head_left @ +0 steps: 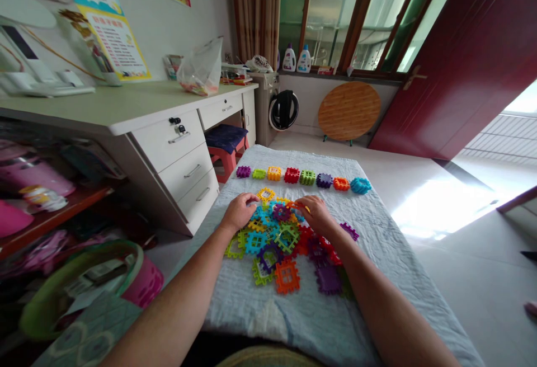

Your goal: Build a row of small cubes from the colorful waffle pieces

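my left fingers (250,196) curl loosely apart beside a yellow piece (265,190), while my right fingers (312,200) bend at an orange piece (295,205) on the pile's far side, pinched or not i cannot tell. the block row (292,175) sits beyond, probably to stay unmixed on the desk (268,316).

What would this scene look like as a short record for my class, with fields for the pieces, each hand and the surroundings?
pile: loose toothed pieces, mixed colours
row: eight blocks beyond the pile; left to right purple, light green, yellow, red, green, dark purple, orange, blue
left hand: at the pile's left side
right hand: at an orange piece; grip unclear
cloth: pale blue, under the pieces
background: washer, round wooden board
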Demonstrator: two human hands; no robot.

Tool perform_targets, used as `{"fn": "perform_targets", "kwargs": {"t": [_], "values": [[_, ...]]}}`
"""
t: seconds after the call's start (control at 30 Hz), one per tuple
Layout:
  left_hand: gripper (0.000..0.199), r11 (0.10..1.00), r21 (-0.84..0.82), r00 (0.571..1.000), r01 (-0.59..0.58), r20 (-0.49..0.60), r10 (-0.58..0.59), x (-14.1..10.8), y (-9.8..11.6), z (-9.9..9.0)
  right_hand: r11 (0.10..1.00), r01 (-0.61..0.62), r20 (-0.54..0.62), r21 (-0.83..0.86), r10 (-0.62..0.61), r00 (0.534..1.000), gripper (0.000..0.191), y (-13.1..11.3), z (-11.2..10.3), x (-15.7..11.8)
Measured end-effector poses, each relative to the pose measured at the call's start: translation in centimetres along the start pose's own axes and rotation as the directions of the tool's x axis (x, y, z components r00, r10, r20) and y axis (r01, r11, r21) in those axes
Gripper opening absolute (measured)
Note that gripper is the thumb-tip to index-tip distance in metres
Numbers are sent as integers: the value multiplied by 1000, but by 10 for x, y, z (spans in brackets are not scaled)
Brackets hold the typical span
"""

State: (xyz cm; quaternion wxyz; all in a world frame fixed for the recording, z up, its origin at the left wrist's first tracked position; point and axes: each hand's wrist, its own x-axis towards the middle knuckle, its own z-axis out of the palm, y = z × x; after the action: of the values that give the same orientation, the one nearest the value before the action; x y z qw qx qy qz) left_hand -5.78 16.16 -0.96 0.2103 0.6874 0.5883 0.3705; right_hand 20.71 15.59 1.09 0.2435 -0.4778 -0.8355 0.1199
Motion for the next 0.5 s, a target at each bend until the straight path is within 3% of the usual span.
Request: {"fn": "perform_targets", "kwargs": {"t": [0.3,0.5], "values": [[22,1000,-23,1000,5,-3,-5,0,1,0,991,5,-114,135,11,993,26,7,-12,-4],[21,1000,-30,1000,-2,-2,1,0,2,0,994,-64,-187,88,79,979,26,26,-22,-6]]}}
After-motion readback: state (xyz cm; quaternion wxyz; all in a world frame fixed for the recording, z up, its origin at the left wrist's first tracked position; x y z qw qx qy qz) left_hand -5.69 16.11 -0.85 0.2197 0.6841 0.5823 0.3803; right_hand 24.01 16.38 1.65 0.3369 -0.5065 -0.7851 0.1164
